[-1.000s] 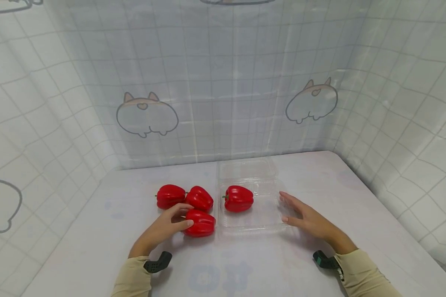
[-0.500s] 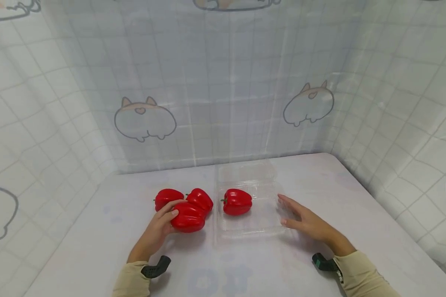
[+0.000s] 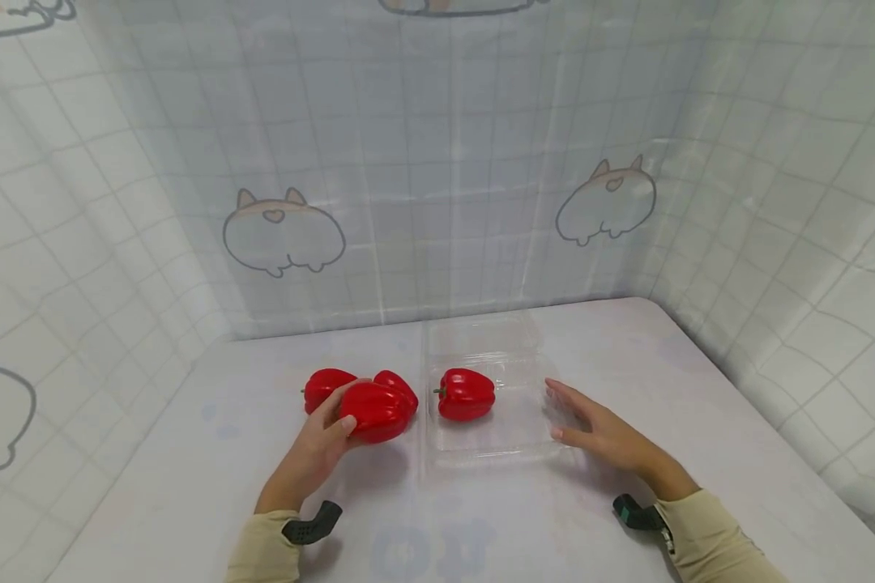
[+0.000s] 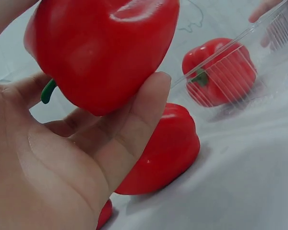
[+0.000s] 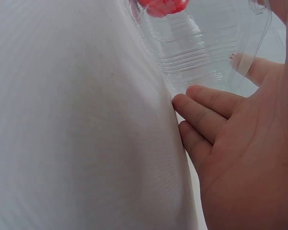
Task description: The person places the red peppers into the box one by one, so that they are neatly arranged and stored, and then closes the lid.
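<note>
My left hand (image 3: 319, 444) grips a red bell pepper (image 3: 376, 413) between thumb and fingers, held above the table. Its green stem (image 4: 48, 91) points back toward the palm in the left wrist view. Behind it lie two more bell peppers, one at the left (image 3: 326, 390) and one partly covered (image 3: 399, 387). A single bell pepper (image 3: 467, 395) lies on its side in the left half of a clear plastic clamshell box (image 3: 510, 425), whose lid is folded back. At the box's right side is my right hand (image 3: 603, 436), fingers extended along the wall.
The box's lid (image 3: 484, 334) lies flat toward the back of the table. A white patterned curtain (image 3: 437, 202) rises behind the table and along both sides. Dark wrist-worn devices (image 3: 312, 525) sit at both wrists.
My left hand has closed round the front bell pepper, drawn it slightly left and raised it, so it now overlaps the pepper behind. My right hand stays beside the box.
</note>
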Motion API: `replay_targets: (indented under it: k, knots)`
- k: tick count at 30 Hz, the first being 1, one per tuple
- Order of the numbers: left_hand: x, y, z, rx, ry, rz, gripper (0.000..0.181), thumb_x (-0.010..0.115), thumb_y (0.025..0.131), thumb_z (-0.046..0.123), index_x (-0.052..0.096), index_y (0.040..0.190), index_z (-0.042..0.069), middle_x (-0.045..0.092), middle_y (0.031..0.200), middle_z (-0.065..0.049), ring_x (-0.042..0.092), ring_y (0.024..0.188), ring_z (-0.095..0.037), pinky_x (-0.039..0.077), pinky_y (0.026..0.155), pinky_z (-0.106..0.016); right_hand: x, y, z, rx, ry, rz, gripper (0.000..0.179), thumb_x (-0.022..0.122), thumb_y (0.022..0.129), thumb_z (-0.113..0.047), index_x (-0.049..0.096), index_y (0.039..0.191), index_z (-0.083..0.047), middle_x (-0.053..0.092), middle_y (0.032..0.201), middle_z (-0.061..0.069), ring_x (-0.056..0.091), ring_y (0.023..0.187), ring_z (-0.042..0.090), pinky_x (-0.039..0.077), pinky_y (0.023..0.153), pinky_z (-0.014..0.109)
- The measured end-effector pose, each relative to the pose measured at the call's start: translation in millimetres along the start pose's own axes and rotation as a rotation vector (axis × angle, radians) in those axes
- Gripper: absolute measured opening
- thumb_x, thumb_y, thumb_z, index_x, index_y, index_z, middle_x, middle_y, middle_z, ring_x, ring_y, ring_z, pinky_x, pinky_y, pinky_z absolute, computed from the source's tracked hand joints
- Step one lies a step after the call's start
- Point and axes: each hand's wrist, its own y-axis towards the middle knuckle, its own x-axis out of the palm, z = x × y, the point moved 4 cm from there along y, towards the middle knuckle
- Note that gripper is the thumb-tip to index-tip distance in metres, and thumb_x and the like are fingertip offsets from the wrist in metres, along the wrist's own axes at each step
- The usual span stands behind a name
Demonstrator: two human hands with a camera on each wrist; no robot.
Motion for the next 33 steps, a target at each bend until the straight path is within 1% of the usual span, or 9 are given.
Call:
replay_targets:
  k: [3,7,9,12,15,18,21,27,33]
  knots:
    - [3.3,-1.1,0.6,-0.041,0.051,0.021,0.079,0.073,0.09,0.015,0.029,0.155,0.016,0.036,0.151,-0.012,0.034,0.137,-0.034,0.053,0.095,-0.042,0.5,-0.5,0.0,0.002,0.012,0.001,0.076,0.067,0.097,-0.028,0.026,0.159,-0.009,0.031,0.161,0.013,0.03,0.147,0.035,0.021,0.113,0.064]
    - [9.2,-2.6,3.6,-0.077,0.165,0.057,0.089,0.082,0.081,0.021,0.031,0.154,0.019,0.04,0.149,-0.011,0.036,0.135,-0.035,0.054,0.094,-0.044,1.9,-0.1,0.2,0.005,0.031,-0.008,0.077,0.067,0.097,-0.028,0.026,0.159,-0.009,0.03,0.161,0.014,0.029,0.147,0.036,0.02,0.114,0.064]
    - [14.2,-1.4,6.6,-0.066,0.201,0.061,0.089,0.084,0.079,0.024,0.034,0.153,0.021,0.042,0.148,-0.01,0.039,0.134,-0.036,0.054,0.094,-0.045,2.6,0.1,0.8,0.008,0.039,-0.015,0.077,0.067,0.097,-0.028,0.025,0.159,-0.009,0.03,0.161,0.014,0.029,0.147,0.035,0.02,0.114,0.064]
    - [23.1,3.3,12.6,-0.029,0.221,0.067,0.088,0.085,0.078,0.03,0.037,0.152,0.031,0.043,0.148,-0.006,0.04,0.134,-0.033,0.054,0.093,-0.046,2.7,0.7,1.5,0.004,0.03,-0.015,0.077,0.067,0.097,-0.029,0.025,0.159,-0.009,0.03,0.161,0.014,0.029,0.147,0.035,0.02,0.114,0.064]
    - [31.3,11.0,17.7,0.013,0.211,0.06,0.087,0.084,0.08,0.033,0.036,0.152,0.04,0.042,0.149,-0.003,0.04,0.135,-0.03,0.053,0.094,-0.046,1.9,0.7,2.2,-0.001,0.017,-0.003,0.077,0.067,0.097,-0.029,0.026,0.159,-0.01,0.03,0.161,0.014,0.029,0.146,0.035,0.021,0.114,0.064]
    - [38.3,18.3,20.6,0.038,0.187,0.036,0.084,0.082,0.082,0.032,0.036,0.152,0.044,0.042,0.15,-0.002,0.041,0.135,-0.029,0.053,0.094,-0.044,1.7,0.2,2.5,0.002,0.018,0.002,0.077,0.067,0.097,-0.029,0.026,0.159,-0.01,0.03,0.161,0.014,0.029,0.146,0.035,0.021,0.114,0.063]
    - [44.7,25.5,22.7,0.048,0.165,0.008,0.083,0.082,0.083,0.03,0.037,0.152,0.041,0.043,0.149,-0.003,0.042,0.134,-0.03,0.053,0.094,-0.044,2.1,0.4,2.5,0.003,0.023,-0.003,0.078,0.067,0.097,-0.029,0.025,0.159,-0.011,0.03,0.161,0.013,0.029,0.147,0.035,0.02,0.114,0.064]
    - [59.8,37.1,24.4,0.067,0.126,-0.037,0.082,0.082,0.083,0.024,0.039,0.152,0.031,0.046,0.147,-0.006,0.046,0.13,-0.032,0.053,0.094,-0.049,1.2,0.9,2.2,-0.002,0.005,0.003,0.077,0.067,0.097,-0.03,0.025,0.159,-0.012,0.03,0.161,0.013,0.03,0.146,0.036,0.022,0.114,0.064]
    - [80.7,47.7,26.3,0.084,0.057,-0.109,0.082,0.082,0.082,0.02,0.039,0.152,0.031,0.045,0.148,-0.005,0.046,0.132,-0.031,0.053,0.094,-0.048,0.4,-0.2,2.7,-0.003,0.004,0.004,0.077,0.067,0.097,-0.03,0.026,0.159,-0.01,0.031,0.161,0.013,0.03,0.146,0.035,0.021,0.113,0.064]
